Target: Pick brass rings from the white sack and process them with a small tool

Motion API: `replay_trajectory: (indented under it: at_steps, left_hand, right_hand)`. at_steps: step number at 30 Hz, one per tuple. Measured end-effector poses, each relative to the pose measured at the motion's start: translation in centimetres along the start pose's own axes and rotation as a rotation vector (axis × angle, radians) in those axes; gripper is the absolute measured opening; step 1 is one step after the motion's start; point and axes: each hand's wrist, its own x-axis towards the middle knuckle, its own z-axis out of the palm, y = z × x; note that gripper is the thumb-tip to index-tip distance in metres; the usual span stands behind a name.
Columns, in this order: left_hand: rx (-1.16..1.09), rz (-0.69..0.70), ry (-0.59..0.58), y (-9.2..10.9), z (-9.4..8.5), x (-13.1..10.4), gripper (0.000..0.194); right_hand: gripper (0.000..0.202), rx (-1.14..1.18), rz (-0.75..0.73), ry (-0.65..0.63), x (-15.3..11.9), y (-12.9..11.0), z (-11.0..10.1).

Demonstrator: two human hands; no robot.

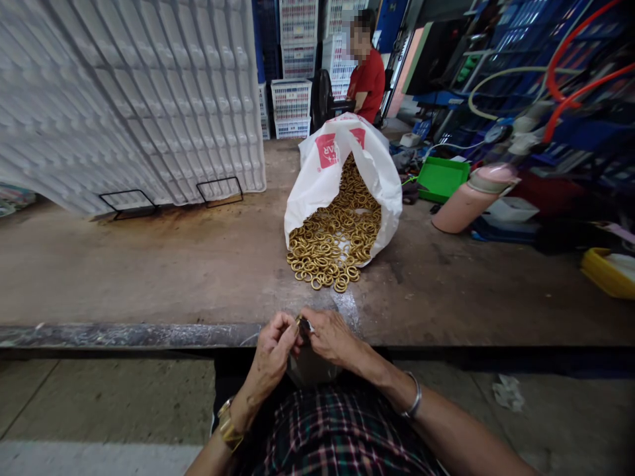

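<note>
At the table's front edge my two hands meet, fingertips almost touching. My left hand is closed, pinching a small brass ring seen edge-on. My right hand is closed too, its fingers curled around something small and dark that I cannot make out. Just beyond them lies a white plastic bag on its side, its mouth toward me. Many brass rings fill it and spill onto the wooden table. Below my hands, a greyish container is partly hidden by them.
White ribbed trays stand upright at the left in black wire holders. On the right are a green tray, a pink bottle, orange hoses and a yellow tray. A person in red sits beyond the table.
</note>
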Motion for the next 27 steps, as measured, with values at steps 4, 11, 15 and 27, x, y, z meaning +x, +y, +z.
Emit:
replay_trajectory:
  at_steps: [4,11,15,27]
  left_hand:
    - [0.001,0.013,-0.034,1.1,0.4,-0.7,0.026]
    - [-0.432,-0.139,-0.111,2.0,1.4,-1.0,0.023]
    - [-0.608,-0.221,-0.016,1.0,0.9,-0.4,0.016]
    - [-0.972,-0.422,0.118,-0.5,-0.1,0.3,0.019]
  right_hand:
    - [0.027,-0.102,0.063,-0.040,0.5,0.7,-0.1]
    - [0.027,-0.210,0.251,0.132,1.8,1.9,-1.1]
    - [0.023,-0.271,0.293,0.163,2.5,2.1,-1.5]
    - [0.023,-0.244,0.301,0.194,3.3,2.9,-0.9]
